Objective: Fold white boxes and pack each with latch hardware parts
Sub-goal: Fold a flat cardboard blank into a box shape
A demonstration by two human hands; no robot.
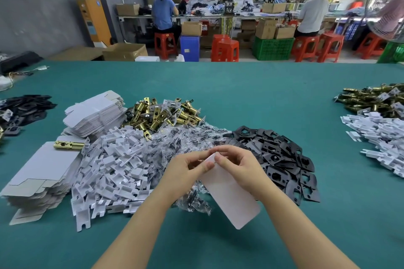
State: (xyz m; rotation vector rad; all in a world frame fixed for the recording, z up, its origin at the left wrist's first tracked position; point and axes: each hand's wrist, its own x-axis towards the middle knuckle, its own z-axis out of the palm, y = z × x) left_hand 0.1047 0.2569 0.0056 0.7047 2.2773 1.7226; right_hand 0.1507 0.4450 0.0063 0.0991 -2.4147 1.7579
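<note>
White cardboard box point(229, 192), folded into a long flat-sided shape, is slanting over the green felt table point(262, 98), its near end pointing toward five o'clock and its far end sitting between both hands. Left hand point(188, 168) is pinching that far end from nine o'clock, fingers curled, thumb pressing on the flap. Right hand point(238, 166) is gripping the same end from three o'clock, fingertips curling over the top edge, so the box is hanging below and nearer than both grips. Under the hands, clear plastic bags of dark screws point(185, 140) are lying heaped; white cardboard inserts point(115, 166) at nine o'clock, black metal plates point(282, 155) at three o'clock, brass latch bolts point(166, 113) at eleven o'clock, stacked flat white box blanks point(39, 177) at far nine o'clock.
</note>
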